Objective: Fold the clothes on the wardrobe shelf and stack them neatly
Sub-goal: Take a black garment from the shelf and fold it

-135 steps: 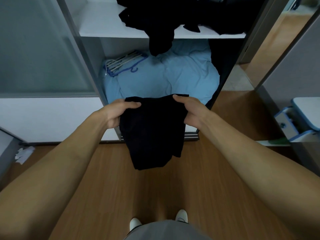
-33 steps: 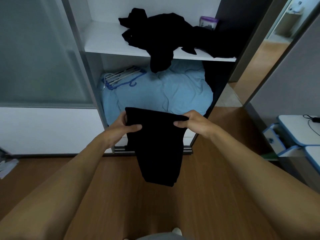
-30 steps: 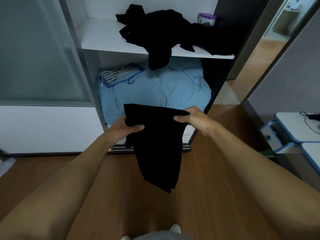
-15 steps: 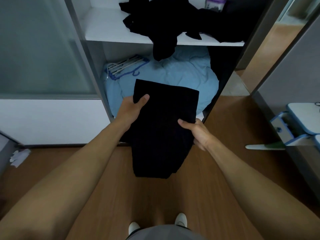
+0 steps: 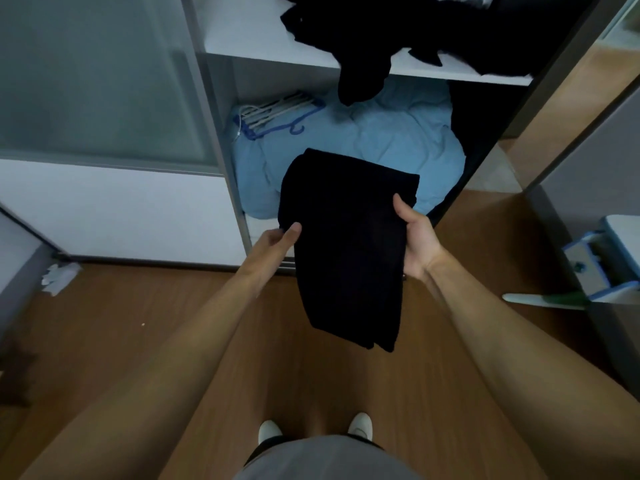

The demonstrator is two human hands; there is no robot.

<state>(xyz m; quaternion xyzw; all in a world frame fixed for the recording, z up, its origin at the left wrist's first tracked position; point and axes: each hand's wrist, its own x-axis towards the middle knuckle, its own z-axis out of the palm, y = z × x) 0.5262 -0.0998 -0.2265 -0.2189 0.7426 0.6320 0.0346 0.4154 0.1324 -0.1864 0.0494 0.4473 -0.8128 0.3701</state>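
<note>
The wardrobe (image 5: 221, 150) stands open. Its upper shelf (image 5: 256, 43) holds a loose heap of black clothes (image 5: 398, 26), with 1 piece drooping over the front edge. The compartment below is filled with blue bedding (image 5: 381, 140), and a bundle of hangers (image 5: 277, 110) lies on its left rear part. In front of that compartment, in the air above the floor (image 5: 138, 323), hangs a folded black garment (image 5: 346, 244). The left hand (image 5: 277, 242) pinches its left edge, thumb on top, and the right hand (image 5: 417, 237) grips its right edge, thumb over the cloth. A frosted sliding door (image 5: 97, 81) covers the wardrobe's left side. The floor is brown wood, with a white scrap (image 5: 59, 277) at the left and 2 white shoes (image 5: 360, 424) below. A blue drawer (image 5: 588, 268) juts in at the right, its contents unclear.
</note>
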